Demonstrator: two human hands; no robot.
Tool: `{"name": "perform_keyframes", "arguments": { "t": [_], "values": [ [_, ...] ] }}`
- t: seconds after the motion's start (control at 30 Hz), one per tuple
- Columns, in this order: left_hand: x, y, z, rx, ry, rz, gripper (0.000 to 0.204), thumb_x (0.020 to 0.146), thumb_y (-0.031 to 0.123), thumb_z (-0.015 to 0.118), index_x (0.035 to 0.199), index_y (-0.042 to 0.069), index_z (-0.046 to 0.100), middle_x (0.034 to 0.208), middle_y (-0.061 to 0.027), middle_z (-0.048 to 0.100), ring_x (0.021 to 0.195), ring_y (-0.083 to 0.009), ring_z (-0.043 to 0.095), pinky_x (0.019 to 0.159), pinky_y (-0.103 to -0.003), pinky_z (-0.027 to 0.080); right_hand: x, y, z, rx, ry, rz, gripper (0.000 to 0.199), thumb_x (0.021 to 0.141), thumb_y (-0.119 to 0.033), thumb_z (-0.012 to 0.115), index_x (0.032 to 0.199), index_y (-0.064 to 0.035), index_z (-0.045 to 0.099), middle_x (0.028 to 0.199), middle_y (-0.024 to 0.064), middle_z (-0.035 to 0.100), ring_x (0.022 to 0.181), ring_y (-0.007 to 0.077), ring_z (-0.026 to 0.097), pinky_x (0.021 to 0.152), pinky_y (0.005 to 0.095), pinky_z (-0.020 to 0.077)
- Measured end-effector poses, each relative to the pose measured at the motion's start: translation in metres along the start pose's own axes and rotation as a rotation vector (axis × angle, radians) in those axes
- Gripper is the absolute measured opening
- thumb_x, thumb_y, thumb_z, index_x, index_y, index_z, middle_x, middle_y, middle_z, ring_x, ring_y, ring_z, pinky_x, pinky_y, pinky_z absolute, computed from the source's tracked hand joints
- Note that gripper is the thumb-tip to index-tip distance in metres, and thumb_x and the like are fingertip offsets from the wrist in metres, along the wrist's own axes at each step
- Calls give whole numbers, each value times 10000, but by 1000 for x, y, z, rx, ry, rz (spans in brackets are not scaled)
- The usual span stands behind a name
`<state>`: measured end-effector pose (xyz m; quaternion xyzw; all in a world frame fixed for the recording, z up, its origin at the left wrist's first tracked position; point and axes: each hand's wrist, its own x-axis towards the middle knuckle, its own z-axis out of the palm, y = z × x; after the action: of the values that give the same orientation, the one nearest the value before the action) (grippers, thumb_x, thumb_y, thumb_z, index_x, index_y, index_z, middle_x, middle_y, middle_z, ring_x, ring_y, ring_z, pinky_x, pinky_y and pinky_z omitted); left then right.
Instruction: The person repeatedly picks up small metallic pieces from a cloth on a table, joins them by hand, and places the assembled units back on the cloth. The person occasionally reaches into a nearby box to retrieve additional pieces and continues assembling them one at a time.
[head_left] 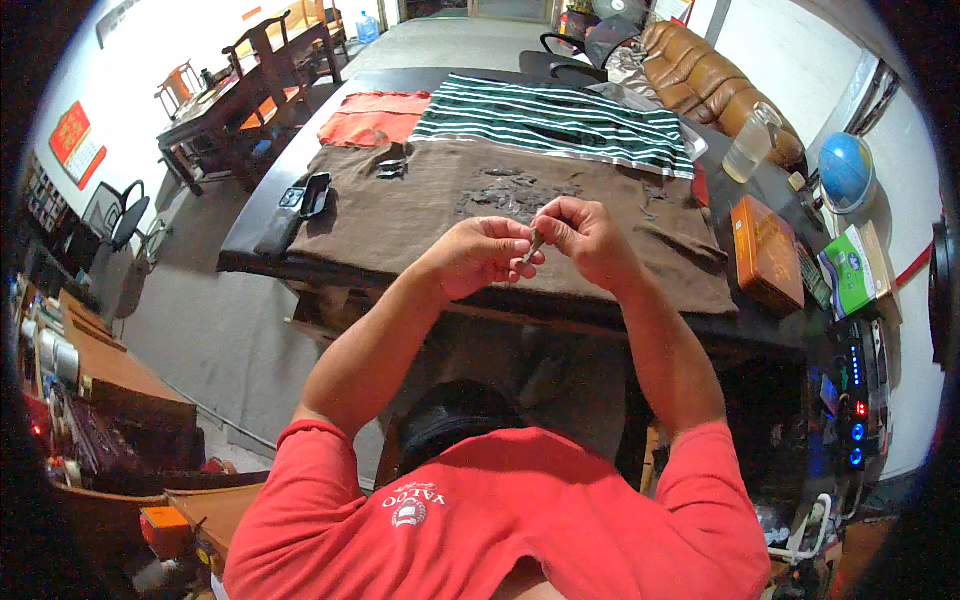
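Note:
Close together over the near edge of the brown cloth (400,215), both hands are closed in a pinch on one small, thin, greyish-brown piece (536,241). My left hand (478,258) grips its lower end between thumb and fingers. From the other side, my right hand (592,245) pinches its upper end. What kind of piece it is cannot be made out. Just beyond the hands, a loose spread of dark flat fragments (500,195) lies on the cloth, and a few more are scattered to the right.
A striped green-and-white cloth (550,120) and an orange cloth (370,118) cover the table's far side. At the left sits a small black open case (316,194). To the right stand a clear jug (748,150), an orange box (766,255) and a globe (846,172).

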<state>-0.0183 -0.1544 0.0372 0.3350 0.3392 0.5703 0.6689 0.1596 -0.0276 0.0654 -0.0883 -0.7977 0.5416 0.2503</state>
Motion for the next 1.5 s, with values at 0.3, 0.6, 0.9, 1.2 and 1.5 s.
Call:
{"name": "perform_keyframes", "arguments": {
  "t": [0.3,0.6,0.9,1.2,1.5],
  "values": [
    [31,-32,-9,-266,-120,68,269,895,131,713,1135,55,620,972,-96,694,861,-211,680,744,-311,543,-19,-2,-4,-266,236,-94,304,943,-192,653,1189,-14,652,962,76,647,803,132,603,741,286,502],
    [47,-42,-1,-250,-103,60,288,899,101,700,1161,33,603,1007,-120,680,947,-249,678,863,-383,556,-41,-19,13,-573,271,-36,512,723,-105,840,1177,-30,615,972,26,558,657,89,452,580,244,417],
    [52,-53,6,-304,-206,71,238,862,127,742,1049,42,621,1000,-138,685,927,-282,691,795,-405,567,-59,-13,6,-321,256,22,494,743,-87,837,1182,-51,615,984,-11,562,662,39,465,604,205,420],
    [61,-69,39,-213,-128,147,241,848,93,753,1036,12,626,910,-122,693,851,-245,698,765,-365,570,-89,-1,-16,-120,247,39,565,765,-44,821,1283,-57,594,1041,-5,563,714,36,496,622,194,420],
    [73,-52,50,-35,-89,60,238,834,57,757,1030,7,632,911,-113,694,791,-183,674,712,-307,560,-96,-1,-42,-111,207,74,544,803,-126,811,1297,-45,597,1074,-3,553,721,42,499,632,194,412]
  ]
}}
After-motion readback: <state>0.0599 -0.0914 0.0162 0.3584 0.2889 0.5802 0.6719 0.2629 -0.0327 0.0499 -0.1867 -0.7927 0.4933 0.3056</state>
